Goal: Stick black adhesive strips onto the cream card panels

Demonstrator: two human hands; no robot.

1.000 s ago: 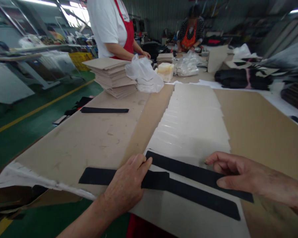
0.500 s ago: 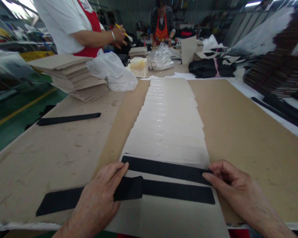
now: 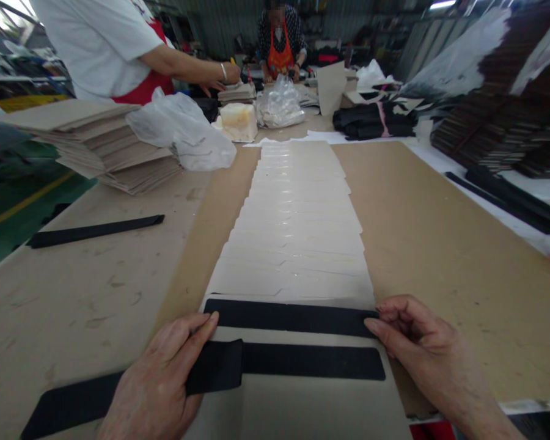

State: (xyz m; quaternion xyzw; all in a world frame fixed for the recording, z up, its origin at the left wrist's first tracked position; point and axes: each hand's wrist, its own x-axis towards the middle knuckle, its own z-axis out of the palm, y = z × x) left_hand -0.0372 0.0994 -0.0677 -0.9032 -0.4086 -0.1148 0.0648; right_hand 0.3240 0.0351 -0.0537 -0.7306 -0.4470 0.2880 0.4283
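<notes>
A long black strip (image 3: 288,316) lies across the far part of the nearest grey-beige board (image 3: 321,403). My left hand (image 3: 160,373) pinches its left end between thumb and fingers. At the other end, my right hand (image 3: 426,348) has the strip's corner between thumb and forefinger. Just nearer to me, a second black strip (image 3: 316,362) lies roughly parallel on the same board. Its left part goes under a thicker black piece or stack of strips (image 3: 73,397), which runs out to the left beneath my left hand. How many layers it has is hidden.
Overlapping pale boards (image 3: 302,226), shiny in their middle, run away from me along the brown table (image 3: 403,244). Left are a loose black strip (image 3: 101,231), a board stack (image 3: 114,146) and a plastic bag (image 3: 187,131). Two co-workers in red aprons stand beyond.
The upper strip has turned slightly, its left end coming nearer to me, and now lies more level. Both hands keep hold of its ends. The left co-worker's arm has stretched out further right.
</notes>
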